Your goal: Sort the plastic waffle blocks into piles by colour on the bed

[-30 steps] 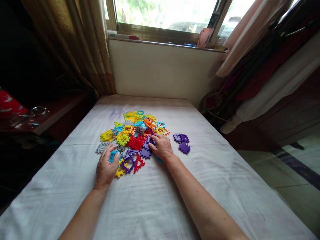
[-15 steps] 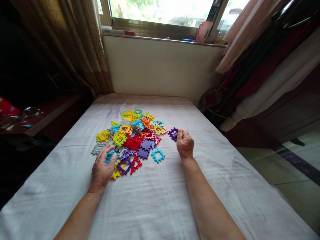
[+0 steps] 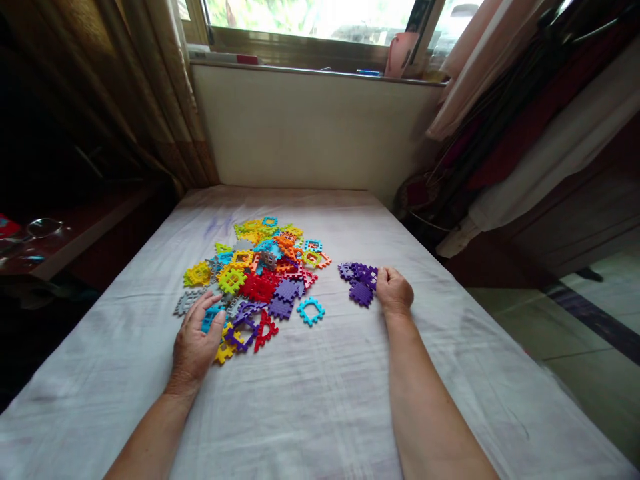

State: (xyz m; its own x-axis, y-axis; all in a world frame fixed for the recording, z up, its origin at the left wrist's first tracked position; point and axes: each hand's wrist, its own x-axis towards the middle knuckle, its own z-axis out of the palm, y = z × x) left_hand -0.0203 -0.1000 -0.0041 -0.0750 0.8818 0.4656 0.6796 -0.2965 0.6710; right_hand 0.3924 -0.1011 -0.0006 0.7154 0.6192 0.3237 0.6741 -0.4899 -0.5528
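Note:
A heap of coloured plastic interlocking tiles lies on the white sheet. My left hand rests flat on the heap's near left edge, fingers spread over a light blue piece. My right hand sits to the right of the heap, fingers curled, its fingertips at a small separate group of purple tiles. Whether anything is still in the curled fingers I cannot make out. A light blue open-frame tile lies alone between the heap and the purple group.
A cream wall panel and a window sill with a pink cup stand at the far end. Brown curtains hang at left, cloth and clothes at right. A dark side table with glasses is at left. The floor drops off at right.
My right hand left the heap carrying a purple tile, moved right and came down at the purple group. The left hand stayed on the heap. The view shifted slightly.

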